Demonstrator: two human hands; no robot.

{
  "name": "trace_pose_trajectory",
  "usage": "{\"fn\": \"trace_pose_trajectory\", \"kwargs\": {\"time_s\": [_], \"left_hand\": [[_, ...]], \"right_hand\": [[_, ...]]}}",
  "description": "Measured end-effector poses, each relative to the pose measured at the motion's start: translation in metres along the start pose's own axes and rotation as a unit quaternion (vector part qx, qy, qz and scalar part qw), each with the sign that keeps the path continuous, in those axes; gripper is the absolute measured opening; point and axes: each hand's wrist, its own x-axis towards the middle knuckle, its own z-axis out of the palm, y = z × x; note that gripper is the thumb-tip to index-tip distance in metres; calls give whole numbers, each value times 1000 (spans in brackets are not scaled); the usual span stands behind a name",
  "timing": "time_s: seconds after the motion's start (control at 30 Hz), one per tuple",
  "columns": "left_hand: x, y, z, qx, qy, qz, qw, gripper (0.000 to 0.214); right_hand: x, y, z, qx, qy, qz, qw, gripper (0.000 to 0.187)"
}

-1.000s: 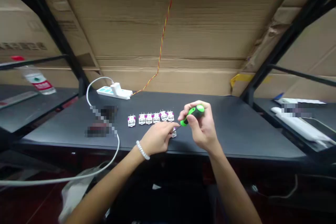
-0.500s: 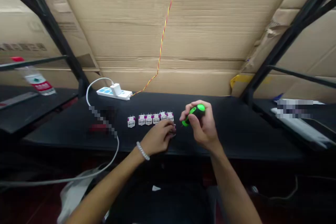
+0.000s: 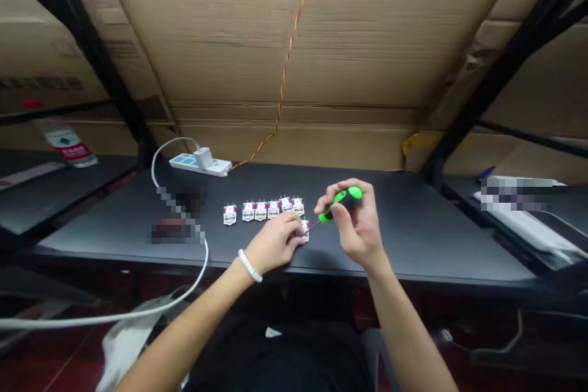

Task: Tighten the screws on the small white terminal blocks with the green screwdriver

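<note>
My right hand [image 3: 361,220] is wrapped round a green and black screwdriver [image 3: 340,204], its thin shaft slanting down to the left. The tip meets, or comes very close to, a small white part [image 3: 305,231] on the table. My left hand [image 3: 278,240], a pale bracelet at the wrist, pinches that part from the left and hides much of it. Just beyond the fingers runs a row of several similar white and purple parts [image 3: 261,210] with thin pins pointing up. One more such part [image 3: 229,214] sits apart at the row's left end.
A white power strip [image 3: 184,162] with a plugged-in charger [image 3: 203,157] stands at the back left of the black table [image 3: 413,239]. Its white cable [image 3: 206,251] loops over the front edge. Black shelf posts [image 3: 98,55] rise at both sides; a bottle [image 3: 71,146] stands far left.
The screwdriver's tip has come to the part under my left fingers, and its shaft now shows clearly. More of that part is visible. The row of parts stays put.
</note>
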Motion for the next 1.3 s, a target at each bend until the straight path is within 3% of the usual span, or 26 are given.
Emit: {"fn": "trace_pose_trajectory", "kwargs": {"time_s": [0.43,0.77,1.0,1.17,1.3], "left_hand": [[1,1,0,-6,9,-26,1000,12],[1,-4,2,-19,12,-35,999,12],[2,-4,-5,-36,-15,-30,999,13],[4,-3,-11,-39,-32,-27,998,14],[5,-5,-11,-44,-33,-34,998,13]], "right_hand": [[0,4,0,-9,-14,-3,1000,30],[11,15,5,-39,30,-25,998,43],[24,14,1,-62,-36,-9,997,47],[23,9,-5,-24,-85,9,996,44],[29,5,-4,-60,-76,15,995,43]]}}
